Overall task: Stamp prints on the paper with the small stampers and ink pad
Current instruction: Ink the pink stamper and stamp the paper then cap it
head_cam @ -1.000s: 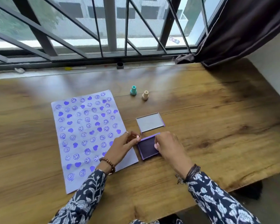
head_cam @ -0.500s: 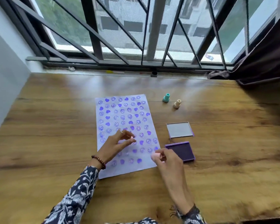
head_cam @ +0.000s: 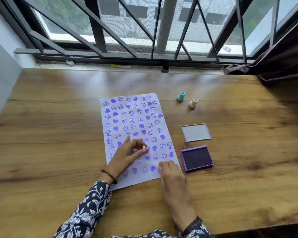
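Note:
The white paper lies mid-table, covered with several purple hearts and smiley prints. My left hand rests over its lower part and pinches a small pink stamper against the sheet. My right hand sits at the paper's lower right corner, fingers curled down on a small pale stamper that is mostly hidden. The open purple ink pad lies just right of the paper, apart from both hands.
The ink pad's lid lies face up behind the pad. A teal stamper and a beige stamper stand upright beyond it. A barred window runs along the table's far edge, with a dark curtain at the right.
Both hands left the ink pad and moved left onto the paper. The head view swung left, so the paper now sits in the centre.

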